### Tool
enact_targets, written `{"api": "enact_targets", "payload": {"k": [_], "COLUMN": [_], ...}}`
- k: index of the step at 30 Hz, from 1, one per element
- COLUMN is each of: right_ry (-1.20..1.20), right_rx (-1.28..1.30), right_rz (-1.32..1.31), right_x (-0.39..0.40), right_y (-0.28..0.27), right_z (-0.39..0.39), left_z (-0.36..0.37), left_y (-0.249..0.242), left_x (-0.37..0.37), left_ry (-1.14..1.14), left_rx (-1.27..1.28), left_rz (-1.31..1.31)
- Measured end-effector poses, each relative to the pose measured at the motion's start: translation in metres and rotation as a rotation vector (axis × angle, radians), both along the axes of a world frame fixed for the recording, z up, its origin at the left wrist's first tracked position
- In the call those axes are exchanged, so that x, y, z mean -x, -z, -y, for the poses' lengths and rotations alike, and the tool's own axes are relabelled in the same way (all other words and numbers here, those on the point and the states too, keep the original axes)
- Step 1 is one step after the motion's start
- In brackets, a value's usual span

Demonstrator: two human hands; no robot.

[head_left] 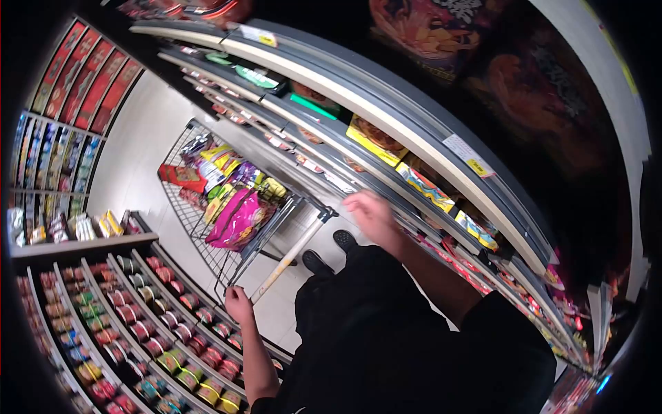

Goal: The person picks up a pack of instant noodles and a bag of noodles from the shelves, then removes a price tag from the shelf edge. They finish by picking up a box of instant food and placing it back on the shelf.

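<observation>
A wire shopping cart [181, 153] stands in front of me, heaped with colourful snack bags. A large magenta bag [240, 222] lies on the side nearest me. My left hand [238, 304] is closed on the near left corner of the cart, by the end of its pale handle bar [289, 258]. My right hand [372, 215] hangs in the air beyond the right end of that bar, close to the shelves. It is apart from the cart and smeared by motion, so its fingers cannot be made out clearly.
Shelves of packaged food [376, 131] run along my right. On the left are racks of cup-shaped tubs [141, 331] and a ledge with upright packets [84, 226]. Red boxes [86, 76] stand further off. My dark shoes [317, 263] are just behind the cart on the pale floor [141, 138].
</observation>
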State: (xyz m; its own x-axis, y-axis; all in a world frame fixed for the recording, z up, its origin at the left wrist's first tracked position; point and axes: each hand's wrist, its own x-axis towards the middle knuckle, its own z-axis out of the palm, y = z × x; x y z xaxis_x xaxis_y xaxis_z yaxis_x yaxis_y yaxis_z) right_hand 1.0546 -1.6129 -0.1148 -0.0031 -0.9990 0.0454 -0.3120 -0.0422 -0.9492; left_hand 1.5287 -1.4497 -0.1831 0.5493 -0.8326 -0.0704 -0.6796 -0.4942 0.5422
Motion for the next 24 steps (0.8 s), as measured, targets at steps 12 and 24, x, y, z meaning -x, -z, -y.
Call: {"api": "enact_targets", "payload": {"k": [12,24], "right_ry": [0.812,0.897], "right_rx": [-0.433,-0.122], "right_rz": [-0.487,-0.986], "right_x": [0.225,0.302], "right_y": [0.022,0.124], "right_z": [-0.057,-0.043], "left_z": [0.033,0.045], "left_y": [-0.002,-0.027], "left_x": [-0.042,-0.038], "left_ry": [0.124,0.191], "left_rx": [-0.146,-0.136], "left_rz": [-0.045,-0.151]}}
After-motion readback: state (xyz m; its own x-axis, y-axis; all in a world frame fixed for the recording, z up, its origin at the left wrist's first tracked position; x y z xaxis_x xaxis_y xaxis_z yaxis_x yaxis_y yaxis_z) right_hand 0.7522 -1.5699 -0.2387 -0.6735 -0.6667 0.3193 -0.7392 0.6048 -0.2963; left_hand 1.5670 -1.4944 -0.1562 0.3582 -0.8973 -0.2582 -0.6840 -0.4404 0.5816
